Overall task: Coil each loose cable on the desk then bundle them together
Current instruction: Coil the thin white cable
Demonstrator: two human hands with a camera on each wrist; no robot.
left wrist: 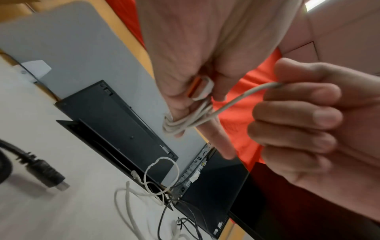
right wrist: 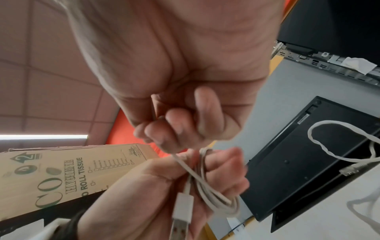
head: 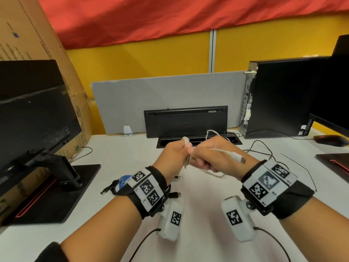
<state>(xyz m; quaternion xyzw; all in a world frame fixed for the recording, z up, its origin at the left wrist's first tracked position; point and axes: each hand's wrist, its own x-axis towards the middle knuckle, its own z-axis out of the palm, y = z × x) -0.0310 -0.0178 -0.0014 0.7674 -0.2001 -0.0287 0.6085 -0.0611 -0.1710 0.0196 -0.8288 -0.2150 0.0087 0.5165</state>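
My left hand point(head: 177, 151) grips a small coil of white USB cable point(head: 186, 160) above the middle of the white desk point(head: 198, 186). In the left wrist view the coil point(left wrist: 183, 123) loops round the left fingers, with a USB plug point(left wrist: 200, 88) tucked in the palm. My right hand point(head: 209, 157) pinches the same cable's free length just right of the coil. Its other plug point(head: 238, 157) sticks out over the right wrist. The right wrist view shows the coil point(right wrist: 216, 199) and the USB plug point(right wrist: 182, 214) in the left hand point(right wrist: 156, 186).
A black coiled cable bundle with a blue tie point(head: 120, 184) lies by my left wrist. A loose white network cable point(head: 211, 133) rises from the open cable tray point(head: 198, 141); thin black cables point(head: 264, 148) trail right. A monitor point(head: 34, 118), keyboard point(head: 186, 121), computer tower point(head: 279, 95) and mouse point(head: 330, 140) stand around.
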